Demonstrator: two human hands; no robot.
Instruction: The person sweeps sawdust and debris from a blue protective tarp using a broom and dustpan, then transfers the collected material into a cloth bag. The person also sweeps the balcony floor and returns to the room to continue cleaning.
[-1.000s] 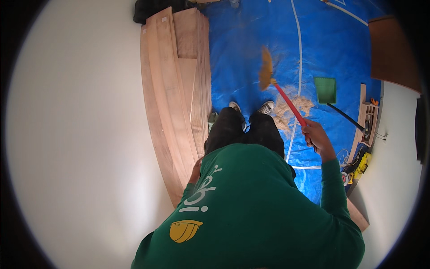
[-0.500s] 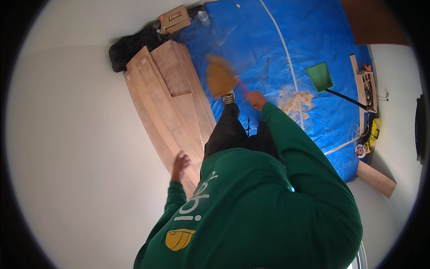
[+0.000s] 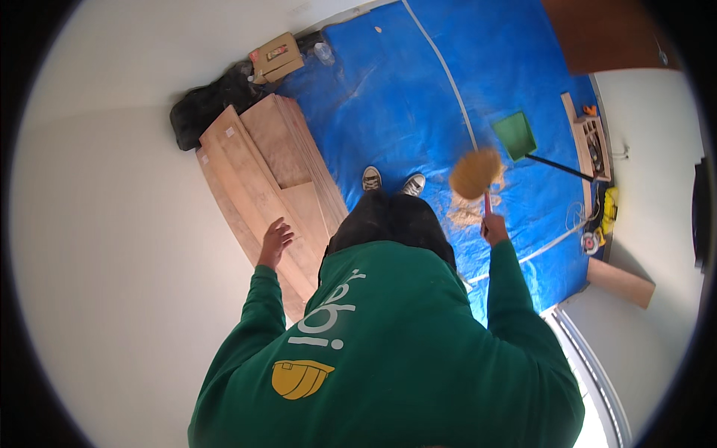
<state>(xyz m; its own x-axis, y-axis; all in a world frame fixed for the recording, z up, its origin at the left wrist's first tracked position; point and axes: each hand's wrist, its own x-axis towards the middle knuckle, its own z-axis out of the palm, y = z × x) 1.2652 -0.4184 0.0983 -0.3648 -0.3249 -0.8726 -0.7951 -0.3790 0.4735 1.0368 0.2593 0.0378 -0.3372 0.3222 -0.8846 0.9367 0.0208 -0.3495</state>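
Broom [image 3: 476,172] juts ahead of the right hand [image 3: 494,228], red handle [image 3: 488,202] inside its curled fingers, blurred bristles [image 3: 472,176] over tan debris [image 3: 464,215]; left hand [image 3: 276,243] is empty, fingers loosely spread over the boards [image 3: 250,190], contact unclear.

single fisheye view from the wearer's head, facing steeply down, green sweater [image 3: 403,351] close at lower middle, shoes [image 3: 371,179] farther off near centre, blue sheet [image 3: 403,97] beyond toward upper right
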